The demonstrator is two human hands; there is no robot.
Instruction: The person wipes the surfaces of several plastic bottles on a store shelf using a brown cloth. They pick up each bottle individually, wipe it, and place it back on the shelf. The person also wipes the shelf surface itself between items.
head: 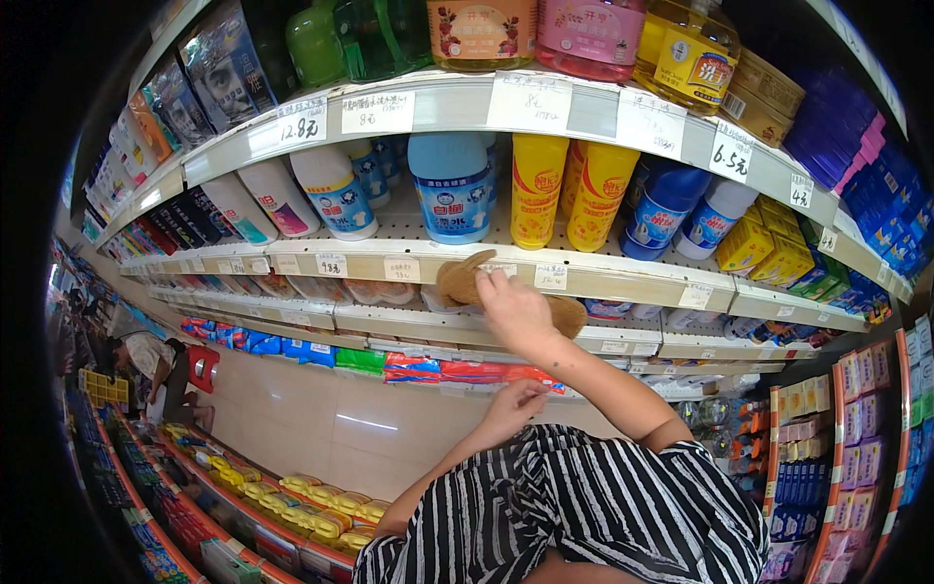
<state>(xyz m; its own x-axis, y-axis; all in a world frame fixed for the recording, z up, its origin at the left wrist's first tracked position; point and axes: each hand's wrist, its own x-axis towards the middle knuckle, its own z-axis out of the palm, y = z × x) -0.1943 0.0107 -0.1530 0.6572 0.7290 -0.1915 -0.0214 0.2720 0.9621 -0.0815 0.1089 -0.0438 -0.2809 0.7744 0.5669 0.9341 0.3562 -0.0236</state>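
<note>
My right hand (514,306) grips a brown cloth (565,315) against the front edge of a white metal shelf (606,281). Part of the cloth shows on each side of the hand, and one end curls up over the shelf lip. Lower down, near my body, my left hand (514,405) hangs with loosely curled fingers and no visible object in it. On the shelf above the cloth stand a light blue bleach bottle (449,190), a yellow bottle (538,193) and a dark blue bottle (660,219).
Hand wash bottles (481,33) line the upper shelf, above handwritten price tags (529,102). Red packs (467,371) lie at the lowest level. Yellow bottles (321,522) fill a rack at lower left. A person (157,372) sits low at left beside a red stool (203,367). Boxed goods (795,467) hang at right.
</note>
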